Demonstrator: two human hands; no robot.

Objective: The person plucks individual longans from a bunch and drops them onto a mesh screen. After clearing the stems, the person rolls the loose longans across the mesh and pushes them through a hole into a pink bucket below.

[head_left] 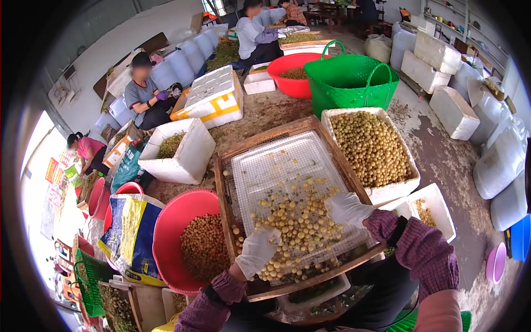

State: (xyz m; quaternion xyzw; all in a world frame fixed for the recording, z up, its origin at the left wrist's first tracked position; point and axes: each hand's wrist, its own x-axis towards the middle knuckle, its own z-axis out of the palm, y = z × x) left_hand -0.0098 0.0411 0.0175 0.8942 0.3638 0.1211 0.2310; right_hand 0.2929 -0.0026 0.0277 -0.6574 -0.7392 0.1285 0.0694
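A wooden-framed sieve (265,136) with wire mesh lies tilted before me, its near edge above my lap. Small round yellow-green fruits (301,224) are spread over the lower half of the mesh, with bits of stem and leaf among them. My left hand (258,252), in a thin white glove, rests at the near left side of the fruits with its fingers curled together. On the right side, my right hand (348,210), gloved the same way, has its fingers bent in at the fruits' edge. What either hand pinches is too small or hidden to make out.
A red tub (170,213) of reddish-brown fruits stands left of the sieve. On the right is a foam box (390,195) heaped with yellowish fruits, below a green basket (354,86). Other people sit at the left and back among foam boxes. Large plastic drums (500,166) line the right.
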